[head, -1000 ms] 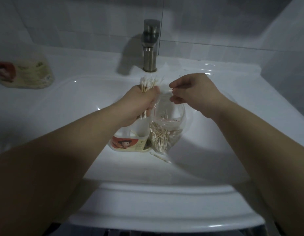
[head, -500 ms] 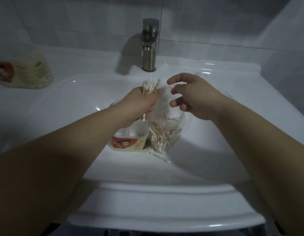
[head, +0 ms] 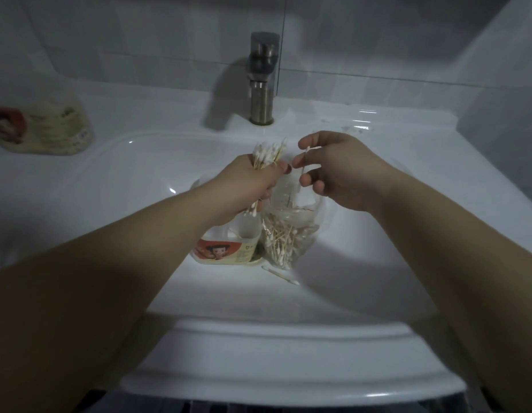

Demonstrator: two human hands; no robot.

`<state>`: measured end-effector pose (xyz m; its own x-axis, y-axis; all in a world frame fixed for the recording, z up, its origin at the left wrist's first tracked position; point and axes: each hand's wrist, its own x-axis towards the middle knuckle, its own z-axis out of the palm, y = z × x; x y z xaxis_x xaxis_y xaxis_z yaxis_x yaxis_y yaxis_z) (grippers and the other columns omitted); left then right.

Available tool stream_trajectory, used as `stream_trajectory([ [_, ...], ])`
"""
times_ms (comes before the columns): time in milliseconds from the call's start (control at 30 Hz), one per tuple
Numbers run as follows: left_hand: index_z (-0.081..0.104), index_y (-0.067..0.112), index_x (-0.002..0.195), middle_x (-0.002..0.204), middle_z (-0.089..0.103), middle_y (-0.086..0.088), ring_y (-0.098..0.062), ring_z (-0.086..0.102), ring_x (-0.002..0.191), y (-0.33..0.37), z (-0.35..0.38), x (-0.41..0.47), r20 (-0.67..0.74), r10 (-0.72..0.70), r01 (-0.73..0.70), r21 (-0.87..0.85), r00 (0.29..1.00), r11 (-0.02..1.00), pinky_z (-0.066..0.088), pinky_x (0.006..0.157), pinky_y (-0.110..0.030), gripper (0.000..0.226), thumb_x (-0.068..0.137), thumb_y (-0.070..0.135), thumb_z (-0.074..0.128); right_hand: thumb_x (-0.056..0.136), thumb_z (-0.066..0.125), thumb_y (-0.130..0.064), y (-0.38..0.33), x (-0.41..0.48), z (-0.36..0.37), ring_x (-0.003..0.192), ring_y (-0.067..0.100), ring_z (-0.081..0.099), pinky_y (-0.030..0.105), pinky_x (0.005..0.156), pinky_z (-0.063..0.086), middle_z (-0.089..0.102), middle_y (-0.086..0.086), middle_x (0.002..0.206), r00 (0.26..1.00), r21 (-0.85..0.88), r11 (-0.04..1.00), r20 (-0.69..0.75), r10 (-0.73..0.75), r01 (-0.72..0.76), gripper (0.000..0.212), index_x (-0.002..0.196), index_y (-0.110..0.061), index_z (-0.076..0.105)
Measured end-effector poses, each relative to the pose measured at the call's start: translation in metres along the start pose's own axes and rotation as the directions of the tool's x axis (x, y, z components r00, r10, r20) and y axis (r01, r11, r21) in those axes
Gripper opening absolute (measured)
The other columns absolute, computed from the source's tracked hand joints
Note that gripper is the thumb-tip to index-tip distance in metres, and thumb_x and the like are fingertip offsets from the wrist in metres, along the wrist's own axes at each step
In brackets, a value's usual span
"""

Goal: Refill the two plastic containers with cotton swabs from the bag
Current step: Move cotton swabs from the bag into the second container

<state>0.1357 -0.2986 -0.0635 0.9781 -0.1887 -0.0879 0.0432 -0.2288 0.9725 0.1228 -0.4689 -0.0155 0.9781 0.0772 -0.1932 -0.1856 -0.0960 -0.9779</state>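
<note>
Our left hand (head: 253,181) clenches a swab bundle (head: 267,153); at its three o'clock, our right hand (head: 343,171) pinches one swab (head: 305,160). So light a pinch may drop it.

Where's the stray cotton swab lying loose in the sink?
Head view, near centre: the stray cotton swab lies on the sink floor just nearer the camera than the clear bag, right of the labelled plastic container.
</note>
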Motion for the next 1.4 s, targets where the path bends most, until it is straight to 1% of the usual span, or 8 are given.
stream_trajectory([
  [133, 0.071, 0.020, 0.096, 0.069, 0.056, 0.005, -0.012, 0.051, 0.060, -0.001, -0.002, 0.002, -0.034, 0.010, -0.010, 0.016, 0.999, 1.000, 0.043, 0.061, -0.029, 0.023, 0.101, 0.039, 0.058, 0.096, 0.056, 0.005, 0.001, 0.003, -0.001, 0.050, 0.016, 0.057, 0.023, 0.040, 0.040, 0.075, 0.014, 0.098, 0.999, -0.008, 0.999, -0.006, -0.045, 0.045, 0.024, 0.117, -0.008, 0.058],
  [433, 0.067, 0.018, 0.084, 0.063, 0.049, 0.007, -0.010, 0.044, 0.053, 0.004, 0.002, -0.005, 0.077, -0.013, 0.014, -0.017, 0.997, 1.000, 0.037, 0.051, -0.026, 0.028, 0.100, 0.040, 0.061, 0.095, 0.066, -0.011, 0.009, 0.009, 0.000, 0.051, 0.013, 0.059, 0.026, 0.044, 0.042, 0.070, -0.007, 0.067, 0.952, -0.236, 0.929, -0.045, -0.303, 0.285, 0.012, 0.105, -0.014, 0.072],
  [667, 0.060, 0.017, 0.081, 0.064, 0.058, 0.004, -0.008, 0.047, 0.052, 0.010, 0.003, -0.009, 0.110, -0.011, 0.022, -0.100, 0.994, 0.995, 0.040, 0.051, -0.023, 0.030, 0.104, 0.035, 0.055, 0.098, 0.056, -0.011, 0.013, 0.011, 0.002, 0.072, 0.005, 0.069, 0.033, 0.059, 0.056, 0.076, -0.013, 0.086, 0.914, -0.463, 0.799, 0.066, -0.400, 0.383, 0.033, 0.124, -0.022, 0.074],
  [867, 0.060, 0.017, 0.082, 0.059, 0.050, 0.007, -0.007, 0.043, 0.051, 0.012, 0.004, -0.010, 0.127, -0.007, 0.020, -0.108, 0.992, 0.994, 0.036, 0.053, -0.023, 0.028, 0.102, 0.036, 0.058, 0.098, 0.049, -0.004, 0.012, 0.010, 0.006, 0.089, 0.009, 0.070, 0.029, 0.070, 0.056, 0.067, -0.008, 0.130, 0.915, -0.347, 0.853, 0.042, -0.402, 0.391, 0.048, 0.142, -0.022, 0.058],
  [1033, 0.059, 0.015, 0.089, 0.061, 0.048, 0.006, -0.007, 0.043, 0.052, 0.012, 0.003, -0.012, 0.156, -0.005, 0.018, -0.077, 0.988, 0.997, 0.039, 0.051, -0.020, 0.025, 0.105, 0.034, 0.055, 0.099, 0.060, -0.028, 0.009, 0.005, 0.008, 0.083, 0.016, 0.073, 0.034, 0.072, 0.060, 0.077, -0.006, 0.104, 0.882, -0.375, 0.814, 0.026, -0.470, 0.444, 0.021, 0.112, -0.029, 0.076],
  [1167, 0.062, 0.017, 0.089, 0.064, 0.051, 0.006, -0.007, 0.046, 0.053, 0.010, 0.006, -0.014, 0.165, 0.012, -0.014, 0.007, 0.986, 1.000, 0.041, 0.057, -0.023, 0.022, 0.105, 0.030, 0.053, 0.092, 0.070, -0.021, 0.007, 0.009, 0.005, 0.080, 0.012, 0.074, 0.028, 0.068, 0.059, 0.078, -0.002, 0.087, 0.889, -0.315, 0.854, -0.061, -0.453, 0.413, 0.008, 0.093, -0.022, 0.079],
  [1300, 0.062, 0.016, 0.089, 0.068, 0.051, 0.003, -0.008, 0.045, 0.052, 0.010, 0.006, -0.012, 0.162, 0.025, -0.021, -0.029, 0.986, 0.999, 0.041, 0.055, -0.025, 0.023, 0.105, 0.029, 0.054, 0.092, 0.072, -0.019, 0.008, 0.010, 0.003, 0.079, 0.013, 0.075, 0.027, 0.067, 0.059, 0.079, -0.005, 0.085, 0.902, -0.304, 0.869, -0.062, -0.427, 0.390, 0.007, 0.089, -0.021, 0.079],
  [1400, 0.059, 0.014, 0.089, 0.064, 0.051, 0.003, -0.009, 0.044, 0.051, 0.008, 0.005, -0.011, 0.167, 0.028, -0.017, -0.068, 0.986, 0.998, 0.039, 0.050, -0.023, 0.021, 0.105, 0.026, 0.054, 0.097, 0.066, -0.027, 0.010, 0.007, 0.007, 0.083, 0.024, 0.073, 0.039, 0.073, 0.063, 0.077, 0.007, 0.086, 0.909, -0.413, 0.822, 0.041, -0.414, 0.393, 0.025, 0.093, -0.007, 0.081],
])
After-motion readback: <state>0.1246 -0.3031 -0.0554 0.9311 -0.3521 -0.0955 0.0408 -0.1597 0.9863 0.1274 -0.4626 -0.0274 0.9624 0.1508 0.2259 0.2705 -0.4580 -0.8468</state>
